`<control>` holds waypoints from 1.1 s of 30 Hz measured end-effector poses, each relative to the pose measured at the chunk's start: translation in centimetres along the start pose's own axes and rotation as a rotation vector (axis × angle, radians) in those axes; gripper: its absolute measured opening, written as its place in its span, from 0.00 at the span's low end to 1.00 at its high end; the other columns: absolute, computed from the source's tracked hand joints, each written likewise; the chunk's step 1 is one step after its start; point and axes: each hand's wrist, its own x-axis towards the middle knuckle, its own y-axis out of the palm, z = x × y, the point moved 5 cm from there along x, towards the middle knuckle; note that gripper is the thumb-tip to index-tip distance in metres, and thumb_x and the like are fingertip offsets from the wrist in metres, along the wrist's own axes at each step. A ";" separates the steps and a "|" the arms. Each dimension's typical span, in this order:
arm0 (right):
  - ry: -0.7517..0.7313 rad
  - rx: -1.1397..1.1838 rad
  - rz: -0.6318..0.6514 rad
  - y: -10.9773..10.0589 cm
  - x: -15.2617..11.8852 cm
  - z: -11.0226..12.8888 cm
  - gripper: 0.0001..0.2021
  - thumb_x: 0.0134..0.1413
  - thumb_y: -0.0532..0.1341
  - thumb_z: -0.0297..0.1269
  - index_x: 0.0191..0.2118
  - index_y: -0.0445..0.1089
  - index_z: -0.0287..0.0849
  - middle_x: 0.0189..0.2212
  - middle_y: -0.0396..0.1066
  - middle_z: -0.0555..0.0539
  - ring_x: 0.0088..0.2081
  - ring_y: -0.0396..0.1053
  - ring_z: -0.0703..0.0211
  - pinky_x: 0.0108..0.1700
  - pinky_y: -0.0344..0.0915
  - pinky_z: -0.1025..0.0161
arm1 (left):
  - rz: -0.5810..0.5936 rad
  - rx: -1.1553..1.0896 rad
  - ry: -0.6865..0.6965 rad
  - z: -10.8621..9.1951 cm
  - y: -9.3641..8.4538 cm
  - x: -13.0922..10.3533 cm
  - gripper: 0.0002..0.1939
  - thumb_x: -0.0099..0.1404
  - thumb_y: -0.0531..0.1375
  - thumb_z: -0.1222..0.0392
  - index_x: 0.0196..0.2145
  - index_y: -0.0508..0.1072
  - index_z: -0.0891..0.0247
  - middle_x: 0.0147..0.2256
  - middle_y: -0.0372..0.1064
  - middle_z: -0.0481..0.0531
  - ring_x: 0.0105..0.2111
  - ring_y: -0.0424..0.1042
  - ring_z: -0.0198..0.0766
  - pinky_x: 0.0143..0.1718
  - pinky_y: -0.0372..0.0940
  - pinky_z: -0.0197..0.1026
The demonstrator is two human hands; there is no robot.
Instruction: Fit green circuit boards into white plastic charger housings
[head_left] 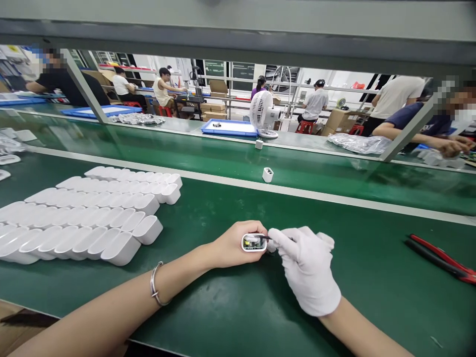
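My left hand (231, 244), bare with a silver bracelet at the wrist, is wrapped round a small white oval housing (254, 243). The housing's open end faces me, and electronic parts show inside. On my right hand (305, 267) is a white glove; its fingers are pinched round a thin dark tool (265, 237), whose tip reaches the rim of the housing. The rest of the tool is hidden by the glove. Both hands are close together above the green work surface (223, 307).
Rows of white housings (122, 246) stand at the left. Red and black pliers (442, 259) lie at the right. Beyond are a white piece (267, 174), a fan (262, 111), a blue tray (229, 127) and slanted frame posts. A person's hands (451, 146) show at far right.
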 end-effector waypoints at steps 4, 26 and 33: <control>-0.125 -0.084 0.015 -0.2 0.1 0.5 0.20 0.47 0.51 0.18 0.37 0.70 0.52 0.22 0.70 0.59 0.23 0.59 0.68 0.32 0.39 0.59 | 0.054 0.051 0.019 -0.3 0.4 -0.1 0.07 0.52 0.59 0.69 0.30 0.67 0.63 0.30 0.64 0.46 0.29 0.63 0.32 0.30 0.58 0.34; -0.007 0.032 -0.123 -0.3 -0.5 -0.2 0.17 0.48 0.54 0.21 0.36 0.70 0.52 0.23 0.71 0.58 0.25 0.61 0.68 0.34 0.42 0.58 | -0.050 0.088 -0.039 0.8 0.0 0.3 0.07 0.50 0.59 0.70 0.29 0.67 0.64 0.27 0.64 0.45 0.27 0.62 0.31 0.27 0.57 0.32; -0.044 0.014 -0.145 -0.1 -0.4 0.4 0.21 0.47 0.54 0.19 0.39 0.69 0.54 0.22 0.71 0.58 0.24 0.61 0.68 0.34 0.42 0.59 | -0.042 0.081 -0.033 0.9 -0.3 0.2 0.09 0.49 0.59 0.70 0.31 0.68 0.64 0.29 0.67 0.46 0.28 0.65 0.32 0.27 0.59 0.33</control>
